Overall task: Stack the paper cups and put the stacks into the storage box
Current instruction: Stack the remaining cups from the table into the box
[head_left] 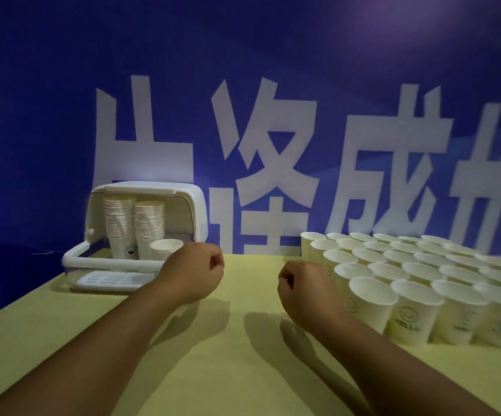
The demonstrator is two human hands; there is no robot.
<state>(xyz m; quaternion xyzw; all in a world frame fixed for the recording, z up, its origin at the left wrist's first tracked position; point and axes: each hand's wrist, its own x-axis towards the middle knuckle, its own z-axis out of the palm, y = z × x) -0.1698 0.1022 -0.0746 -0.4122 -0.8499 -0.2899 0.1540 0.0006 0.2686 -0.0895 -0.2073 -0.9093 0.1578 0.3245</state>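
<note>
A white storage box (76, 259) with its lid swung up stands at the back left of the yellow table. Inside it are two tall stacks of paper cups (133, 226) and a single low cup (165, 247). Several loose white paper cups (417, 280) stand upright in rows at the right. My left hand (195, 271) hovers in a loose fist just right of the box front, holding nothing. Also curled with nothing in it, my right hand (306, 289) sits just left of the nearest loose cups, partly covering them.
The yellow table (237, 370) stretches from between my forearms to the near edge. A blue banner (243, 85) with large white characters rises right behind the table. The table's left edge runs diagonally past the box.
</note>
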